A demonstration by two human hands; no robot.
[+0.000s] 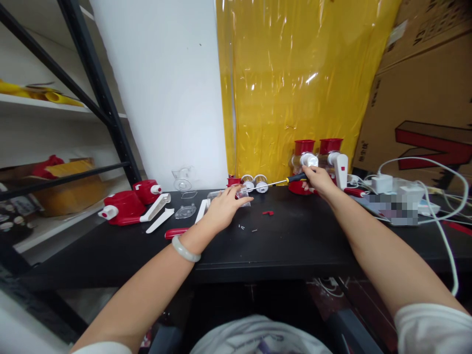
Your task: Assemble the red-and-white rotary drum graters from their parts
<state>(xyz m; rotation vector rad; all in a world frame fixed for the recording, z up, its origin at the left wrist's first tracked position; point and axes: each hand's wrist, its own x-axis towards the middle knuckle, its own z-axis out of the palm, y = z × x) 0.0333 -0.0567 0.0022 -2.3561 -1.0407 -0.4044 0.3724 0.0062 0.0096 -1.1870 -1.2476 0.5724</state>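
My left hand (224, 208) rests on the black table (295, 241) with its fingers closed on a small clear plastic part (243, 194). My right hand (319, 180) grips the black and yellow handle of a screwdriver (275, 183). Its thin shaft runs left and its tip touches the clear part. A pale bangle (184, 249) sits on my left wrist. A few tiny screws (244, 227) and a small red piece (268, 213) lie on the table between my hands.
Red and white appliance parts (125, 206), white levers (159, 220) and a clear lid (185, 211) lie at the left. Two red-topped assembled units (319, 157) stand behind my right hand. Chargers and white cables (413, 191) are at the right, with a metal shelf (103, 98) left.
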